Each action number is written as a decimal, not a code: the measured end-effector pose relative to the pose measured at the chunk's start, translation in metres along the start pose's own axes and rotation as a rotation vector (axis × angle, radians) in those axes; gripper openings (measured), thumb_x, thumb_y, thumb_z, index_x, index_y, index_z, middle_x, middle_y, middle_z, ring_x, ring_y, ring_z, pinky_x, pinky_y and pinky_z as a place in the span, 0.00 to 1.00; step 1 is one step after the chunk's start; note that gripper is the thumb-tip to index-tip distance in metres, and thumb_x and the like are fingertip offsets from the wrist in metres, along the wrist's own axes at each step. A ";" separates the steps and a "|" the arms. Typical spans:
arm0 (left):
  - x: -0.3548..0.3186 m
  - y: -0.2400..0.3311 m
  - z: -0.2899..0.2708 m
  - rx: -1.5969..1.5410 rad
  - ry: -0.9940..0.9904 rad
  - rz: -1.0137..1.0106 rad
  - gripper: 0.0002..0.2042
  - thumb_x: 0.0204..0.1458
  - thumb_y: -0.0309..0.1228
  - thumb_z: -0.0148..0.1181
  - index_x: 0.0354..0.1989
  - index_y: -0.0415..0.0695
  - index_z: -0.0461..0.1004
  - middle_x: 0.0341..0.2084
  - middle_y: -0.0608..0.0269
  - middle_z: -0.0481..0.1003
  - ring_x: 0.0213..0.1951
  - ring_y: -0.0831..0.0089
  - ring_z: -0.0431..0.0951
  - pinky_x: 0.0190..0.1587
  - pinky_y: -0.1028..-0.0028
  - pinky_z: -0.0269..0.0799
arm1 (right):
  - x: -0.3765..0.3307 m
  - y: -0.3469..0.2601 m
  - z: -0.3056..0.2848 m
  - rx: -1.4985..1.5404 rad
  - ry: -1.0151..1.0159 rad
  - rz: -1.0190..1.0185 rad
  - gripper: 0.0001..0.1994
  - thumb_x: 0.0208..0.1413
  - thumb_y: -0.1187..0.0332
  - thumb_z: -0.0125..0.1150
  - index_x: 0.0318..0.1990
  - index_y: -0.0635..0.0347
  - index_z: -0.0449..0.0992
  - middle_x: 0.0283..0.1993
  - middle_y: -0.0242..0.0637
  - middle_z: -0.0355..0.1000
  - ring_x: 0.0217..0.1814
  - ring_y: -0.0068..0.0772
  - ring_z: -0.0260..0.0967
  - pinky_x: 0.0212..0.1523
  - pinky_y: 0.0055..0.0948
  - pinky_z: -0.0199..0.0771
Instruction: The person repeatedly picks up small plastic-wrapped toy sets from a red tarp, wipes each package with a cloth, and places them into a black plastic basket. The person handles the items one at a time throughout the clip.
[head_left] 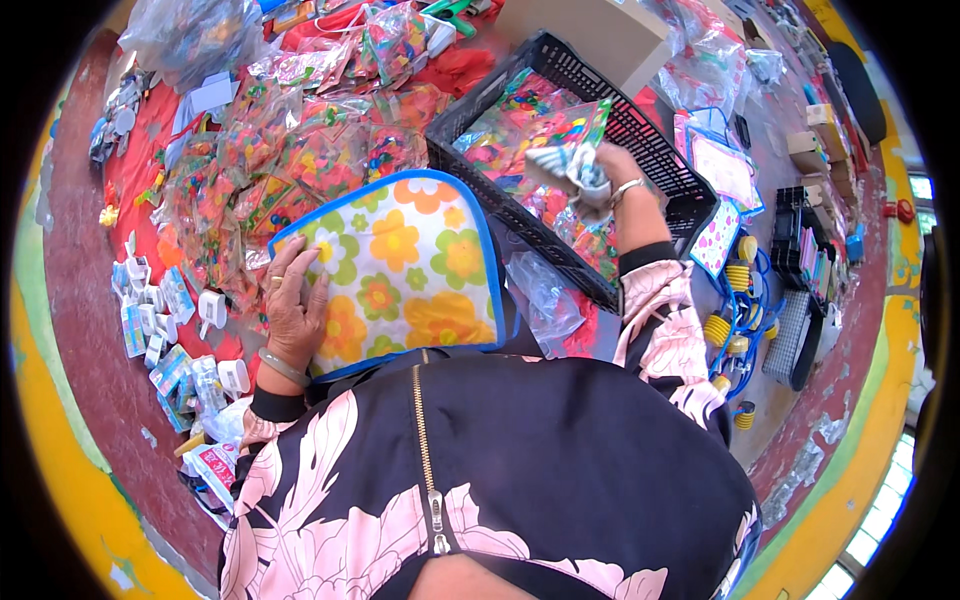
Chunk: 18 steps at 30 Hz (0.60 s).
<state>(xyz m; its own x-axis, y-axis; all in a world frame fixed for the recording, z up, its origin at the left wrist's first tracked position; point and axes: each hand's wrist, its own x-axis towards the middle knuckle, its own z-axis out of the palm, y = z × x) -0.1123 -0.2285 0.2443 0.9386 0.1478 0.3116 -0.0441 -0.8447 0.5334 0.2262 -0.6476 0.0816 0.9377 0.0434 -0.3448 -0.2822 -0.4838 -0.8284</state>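
Observation:
My left hand lies with fingers stretched out on the left edge of a mat with flowers and a blue border. The mat rests in front of my body. My right hand is closed on a crumpled white and blue-grey striped cloth, somewhat blurred, its fingers partly hidden. Hand and cloth are over a black plastic crate. Inside the crate lie clear packets of small colourful pieces, one with a green edge.
Many similar colourful packets are heaped on red cloth at left. White plug-like devices lie further left. A cardboard box stands behind the crate. Yellow coils with blue tubing, heart-patterned mats and a small black basket are at right.

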 end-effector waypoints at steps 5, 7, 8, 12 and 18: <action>0.005 0.004 -0.003 -0.044 -0.014 -0.040 0.15 0.47 0.22 0.56 0.46 0.39 0.72 0.51 0.51 0.68 0.55 0.56 0.67 0.57 0.64 0.59 | -0.020 0.103 0.034 -0.549 -0.201 0.164 0.14 0.50 0.59 0.59 0.37 0.60 0.78 0.34 0.35 0.75 0.34 0.28 0.70 0.37 0.30 0.70; 0.004 0.005 -0.005 -0.043 0.003 -0.019 0.15 0.47 0.22 0.56 0.46 0.39 0.72 0.50 0.51 0.68 0.54 0.56 0.67 0.57 0.64 0.59 | -0.019 0.123 0.031 -0.635 -0.290 0.206 0.15 0.49 0.58 0.59 0.38 0.60 0.78 0.36 0.37 0.76 0.35 0.30 0.71 0.38 0.31 0.70; 0.004 0.004 -0.006 -0.052 0.003 -0.003 0.15 0.47 0.22 0.56 0.46 0.39 0.72 0.50 0.51 0.68 0.54 0.56 0.67 0.57 0.64 0.60 | -0.016 0.127 0.027 -0.650 -0.316 0.200 0.16 0.49 0.58 0.59 0.39 0.60 0.78 0.36 0.38 0.76 0.36 0.30 0.71 0.39 0.32 0.70; -0.007 -0.003 -0.004 -0.047 0.048 -0.007 0.16 0.46 0.22 0.57 0.46 0.39 0.71 0.49 0.49 0.68 0.53 0.54 0.67 0.56 0.63 0.60 | -0.052 -0.012 0.017 -0.773 -0.204 -0.228 0.16 0.51 0.58 0.59 0.40 0.62 0.78 0.37 0.38 0.77 0.35 0.28 0.70 0.39 0.32 0.70; -0.003 -0.006 0.002 -0.069 0.043 0.039 0.17 0.46 0.23 0.56 0.47 0.40 0.70 0.49 0.48 0.68 0.54 0.53 0.67 0.57 0.62 0.60 | -0.216 -0.248 0.073 -0.012 0.088 -0.701 0.08 0.54 0.71 0.58 0.39 0.61 0.79 0.32 0.38 0.75 0.31 0.29 0.69 0.34 0.29 0.68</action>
<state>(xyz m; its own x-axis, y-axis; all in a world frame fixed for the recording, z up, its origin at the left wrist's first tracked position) -0.1146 -0.2248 0.2383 0.9204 0.1389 0.3656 -0.1047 -0.8131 0.5726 0.0786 -0.4730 0.3290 0.9107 0.2779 0.3058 0.3962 -0.3773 -0.8371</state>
